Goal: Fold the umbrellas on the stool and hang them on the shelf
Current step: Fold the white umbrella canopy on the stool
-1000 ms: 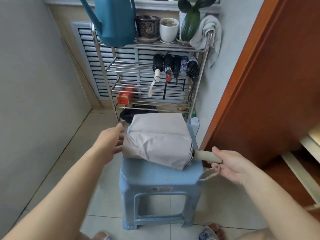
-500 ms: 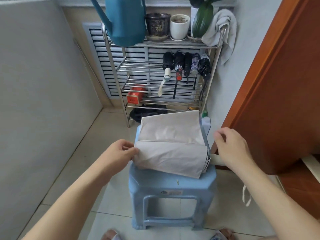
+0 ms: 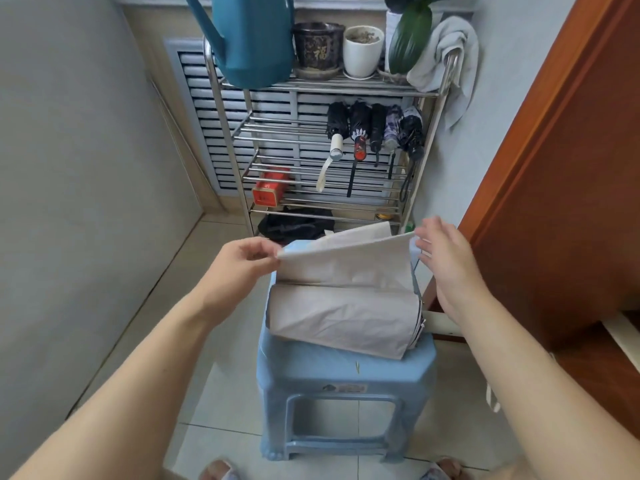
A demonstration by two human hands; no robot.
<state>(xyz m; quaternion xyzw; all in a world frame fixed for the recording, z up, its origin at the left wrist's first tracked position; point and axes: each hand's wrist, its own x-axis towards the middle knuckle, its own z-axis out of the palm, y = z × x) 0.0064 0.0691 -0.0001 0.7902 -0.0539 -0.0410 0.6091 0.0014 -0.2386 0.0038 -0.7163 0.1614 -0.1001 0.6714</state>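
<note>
A beige folding umbrella (image 3: 343, 320) lies across the light blue plastic stool (image 3: 346, 379), its pale handle poking out to the right. One loose canopy flap is lifted above the bundle. My left hand (image 3: 242, 263) pinches the flap's left corner. My right hand (image 3: 446, 258) is at the flap's right corner with fingers spread, and whether it grips the fabric is unclear. Several folded umbrellas (image 3: 375, 133) hang by their tops from the metal shelf (image 3: 311, 140) behind the stool.
On the shelf top stand a teal watering can (image 3: 252, 39), a dark pot, a white pot (image 3: 363, 50), a plant and a grey towel (image 3: 446, 57). A red box (image 3: 270, 190) sits lower down. A brown door (image 3: 561, 168) stands at the right, a grey wall at the left.
My right hand let go of the umbrella handle and rose to the flap's right corner. My left hand took the flap's left corner and lifted it. The umbrella now rests on the stool.
</note>
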